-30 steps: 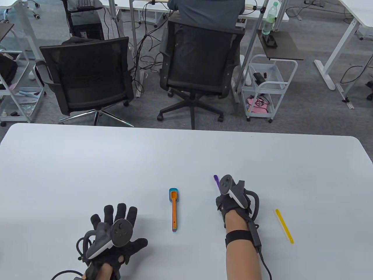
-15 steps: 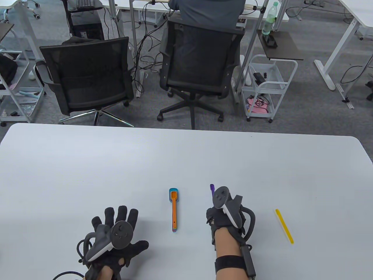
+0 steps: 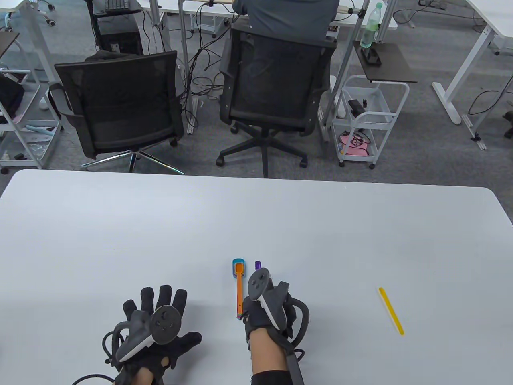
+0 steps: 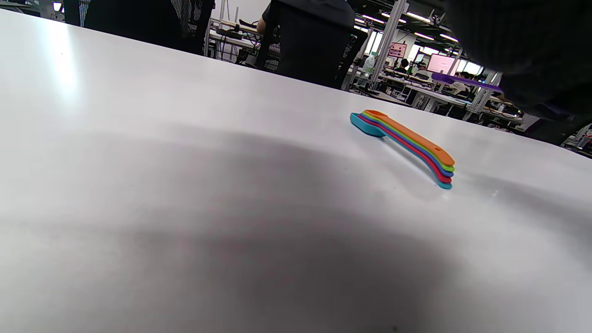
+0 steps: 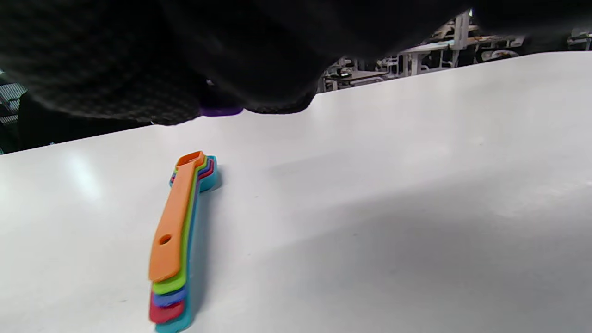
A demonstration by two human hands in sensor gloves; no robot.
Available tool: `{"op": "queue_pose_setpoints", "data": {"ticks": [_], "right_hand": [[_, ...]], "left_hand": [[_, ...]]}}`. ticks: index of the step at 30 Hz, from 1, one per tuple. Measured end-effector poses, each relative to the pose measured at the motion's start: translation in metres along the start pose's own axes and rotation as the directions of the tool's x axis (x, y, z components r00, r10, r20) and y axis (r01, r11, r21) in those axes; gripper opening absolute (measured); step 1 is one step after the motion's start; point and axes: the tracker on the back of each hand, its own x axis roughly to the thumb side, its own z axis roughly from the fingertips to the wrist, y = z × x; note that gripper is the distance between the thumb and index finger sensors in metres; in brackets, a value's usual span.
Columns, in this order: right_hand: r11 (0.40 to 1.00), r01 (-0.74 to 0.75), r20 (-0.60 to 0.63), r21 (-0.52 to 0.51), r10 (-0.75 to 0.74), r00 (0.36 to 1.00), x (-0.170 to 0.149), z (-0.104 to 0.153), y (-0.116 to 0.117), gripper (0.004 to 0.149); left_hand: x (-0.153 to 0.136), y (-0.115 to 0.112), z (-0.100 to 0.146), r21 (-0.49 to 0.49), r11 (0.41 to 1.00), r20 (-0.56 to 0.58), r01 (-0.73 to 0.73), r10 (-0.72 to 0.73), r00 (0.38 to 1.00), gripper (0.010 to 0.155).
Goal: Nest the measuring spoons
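— White surface (image 3: 256, 216), office chairs behind it: why is your right hand (image 3: 266, 313) closed?
— It grips the purple measuring spoon (image 3: 257, 264), bowl poking out past your fingers, the nested spoon stack (image 3: 239, 290) just left of them.
— And your left hand (image 3: 154, 329)?
— Spread flat, gripping nothing. A yellow stick (image 3: 391, 311) lies well right.

Nested stack of plastic measuring spoons (image 3: 239, 289), orange on top, then green, blue, red, teal at bottom, lying flat on the table, bowls at far end, small purple plastic measuring spoon (image 3: 257, 265) raised just right of it, yellow plastic spoon (image 3: 391, 311) flat, well apart right.
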Motion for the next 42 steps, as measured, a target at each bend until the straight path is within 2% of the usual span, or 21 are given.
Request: {"op": "queue_pose_setpoints", "data": {"ticks": [7, 15, 42], "right_hand": [[1.000, -0.031, 0.036, 0.004, 0.031, 0.999, 0.022, 0.000, 0.019, 0.057], [0.999, -0.034, 0.045, 0.020, 0.033, 0.998, 0.028, -0.008, 0.035, 0.057], [0.999, -0.041, 0.048, 0.030, 0.040, 0.998, 0.029, -0.011, 0.035, 0.057]], "left_hand": [[-0.002, 0.001, 0.001, 0.004, 1.000, -0.013, 0.007, -0.007, 1.000, 0.110], [-0.003, 0.003, 0.001, 0.001, 1.000, -0.024, 0.012, -0.012, 1.000, 0.109], [-0.006, 0.005, -0.002, -0.010, 1.000, -0.037, 0.011, -0.011, 0.999, 0.108]]}}
